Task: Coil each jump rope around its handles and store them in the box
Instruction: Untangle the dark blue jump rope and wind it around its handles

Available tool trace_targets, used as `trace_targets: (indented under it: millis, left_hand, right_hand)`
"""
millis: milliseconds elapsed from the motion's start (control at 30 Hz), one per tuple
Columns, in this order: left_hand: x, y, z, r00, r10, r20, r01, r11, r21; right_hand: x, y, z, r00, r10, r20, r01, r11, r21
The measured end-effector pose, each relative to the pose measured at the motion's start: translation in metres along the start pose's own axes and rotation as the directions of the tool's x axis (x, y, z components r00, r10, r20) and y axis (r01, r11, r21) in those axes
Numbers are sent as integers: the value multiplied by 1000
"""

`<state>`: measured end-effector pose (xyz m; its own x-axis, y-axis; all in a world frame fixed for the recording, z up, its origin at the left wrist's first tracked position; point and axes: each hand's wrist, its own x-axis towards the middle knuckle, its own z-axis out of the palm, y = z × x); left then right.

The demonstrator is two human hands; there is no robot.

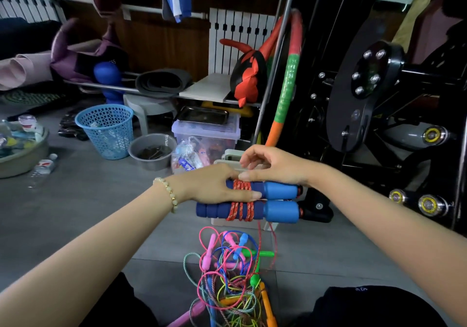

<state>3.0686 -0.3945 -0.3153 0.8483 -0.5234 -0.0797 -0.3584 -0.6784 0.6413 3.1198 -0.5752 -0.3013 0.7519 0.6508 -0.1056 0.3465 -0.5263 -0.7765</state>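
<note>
Two blue foam handles (275, 200) lie side by side in the air, bound by several turns of red braided rope (241, 201). My left hand (214, 187) grips the upper handle, thumb lying across the coils. My right hand (273, 166) pinches the rope at the top of the coils. The loose red end hangs down toward a tangled pile of coloured jump ropes (232, 276) on the floor between my knees. A white box (227, 159) stands on the floor just behind the handles, mostly hidden by my hands.
Ahead on the grey floor stand a blue mesh basket (106, 132), a grey bowl (151, 152), a clear lidded bin (207, 134) and a plastic bag (187, 157). Black gym equipment (379, 99) fills the right. A striped hoop (288, 81) leans by it.
</note>
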Motion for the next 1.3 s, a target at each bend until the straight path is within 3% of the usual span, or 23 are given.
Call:
trace_targets:
  millis: [133,200,300,367,467,633,800,933,1133,1233,1300]
  left_hand:
    - [1,-18,14,990,-104,-93,91,988,-128]
    - [1,-22,16,964,-189,-190,130,951,-282]
    - [0,-21,16,933,-249,-260,94,865,-493]
    - [1,-19,15,931,-258,-259,76,831,-551]
    - [4,-18,14,943,-265,-203,75,759,-647]
    - [5,-14,10,985,-168,28,152,786,-599]
    - [2,-19,9,983,-69,168,166,714,-680]
    - [-1,-27,8,964,-95,246,233,743,-627]
    - [-4,-38,-7,975,-209,72,218,851,-478]
    - [-2,-46,-10,964,-240,-112,151,844,-514]
    - [-2,-49,-10,946,-259,-196,135,862,-488]
  right_hand:
    - [1,10,4,932,-22,-361,55,995,81]
    - [-4,15,5,899,23,-438,65,980,186]
    - [-13,23,13,909,126,-397,51,912,407]
    - [-17,28,22,941,184,-283,25,797,603]
    - [-18,34,37,988,115,-103,0,663,749]
    - [-18,18,50,996,-83,17,48,720,692]
    - [-23,12,55,992,-117,53,58,775,630]
    - [-27,8,57,997,-77,-28,79,822,564]
    - [-19,15,63,975,-56,-215,149,882,447]
    - [-17,18,64,978,0,-207,90,901,425]
    - [-17,22,65,963,37,-268,47,953,299]
